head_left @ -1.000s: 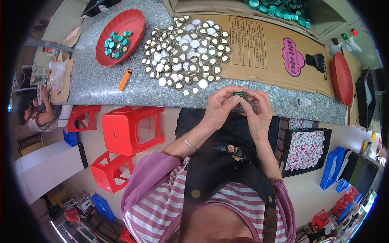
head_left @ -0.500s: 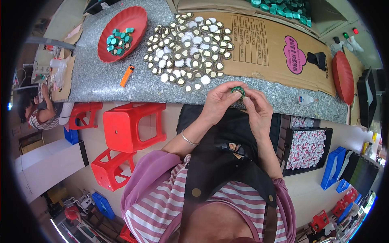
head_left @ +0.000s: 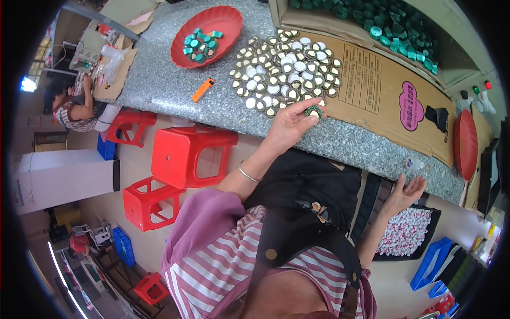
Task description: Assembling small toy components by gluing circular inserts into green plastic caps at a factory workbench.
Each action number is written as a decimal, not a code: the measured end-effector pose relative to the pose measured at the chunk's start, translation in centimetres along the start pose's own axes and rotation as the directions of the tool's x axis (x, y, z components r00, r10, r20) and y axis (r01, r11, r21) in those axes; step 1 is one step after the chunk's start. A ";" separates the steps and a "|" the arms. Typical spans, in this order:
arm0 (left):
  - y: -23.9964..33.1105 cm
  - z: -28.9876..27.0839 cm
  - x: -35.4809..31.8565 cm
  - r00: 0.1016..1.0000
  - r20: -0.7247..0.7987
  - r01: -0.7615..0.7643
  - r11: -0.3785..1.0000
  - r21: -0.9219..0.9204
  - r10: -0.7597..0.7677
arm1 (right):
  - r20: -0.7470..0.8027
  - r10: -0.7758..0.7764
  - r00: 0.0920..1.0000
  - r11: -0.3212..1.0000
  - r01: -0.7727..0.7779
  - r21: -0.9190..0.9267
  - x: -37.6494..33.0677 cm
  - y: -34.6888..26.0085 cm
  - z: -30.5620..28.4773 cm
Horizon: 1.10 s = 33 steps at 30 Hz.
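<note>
My left hand [head_left: 291, 125] reaches up to the edge of the speckled grey table [head_left: 159, 80] and pinches a small green-rimmed cap [head_left: 313, 111] between its fingertips. Just beyond it lies a spread of several gold-and-white caps [head_left: 284, 66]. My right hand [head_left: 405, 192] hangs low at the right, fingers apart and holding nothing, above a black tray of pink-and-white pieces [head_left: 406, 239]. A red dish [head_left: 231, 21] farther back holds several green caps [head_left: 199, 42].
An orange lighter [head_left: 203, 89] lies on the table. A flat brown cardboard sheet [head_left: 388, 90] and a box of green caps [head_left: 393, 24] sit at the back right. Red plastic stools [head_left: 194, 157] stand at the left. Another person [head_left: 74, 106] sits at far left.
My hands were together at my lap holding the green cap. The left hand has since carried it up toward the table, and the right hand dropped away to the right and opened.
</note>
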State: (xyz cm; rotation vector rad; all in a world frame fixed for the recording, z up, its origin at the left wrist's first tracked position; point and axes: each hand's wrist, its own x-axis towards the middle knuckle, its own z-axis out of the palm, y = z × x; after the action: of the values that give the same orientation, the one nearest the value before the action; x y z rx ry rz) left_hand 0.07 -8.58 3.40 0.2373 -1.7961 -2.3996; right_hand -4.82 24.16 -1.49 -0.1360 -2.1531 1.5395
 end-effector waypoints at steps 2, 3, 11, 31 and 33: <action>-0.1 -0.6 0.1 0.994 -0.007 -0.109 0.994 -0.012 0.109 | 0.012 -0.027 1.000 0.999 0.027 -0.026 1.1 -0.1 0.4; 0.2 -0.9 0.1 0.994 -0.029 -0.109 0.994 0.021 0.110 | 0.033 -0.032 0.999 0.999 0.033 -0.025 1.7 0.3 0.5; 4.4 -10.7 2.9 0.790 -0.201 -0.359 0.703 0.614 0.579 | 0.145 0.030 0.989 0.994 -0.015 -0.104 3.4 0.5 1.5; 6.5 -4.7 12.4 0.802 0.203 -0.385 0.227 0.894 0.562 | 0.393 0.068 0.917 0.920 -0.210 0.330 -2.0 -7.5 6.2; 6.7 -4.6 15.4 0.776 0.283 -0.416 0.121 0.901 0.564 | 0.402 0.065 0.914 0.919 -0.212 0.334 -2.1 -6.9 6.5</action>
State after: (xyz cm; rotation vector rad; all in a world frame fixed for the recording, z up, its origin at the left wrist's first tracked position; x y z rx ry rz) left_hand -13.93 -17.88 7.88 -0.1250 -2.4489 -0.5916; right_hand -4.47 15.31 2.55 0.1560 -2.1155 2.1840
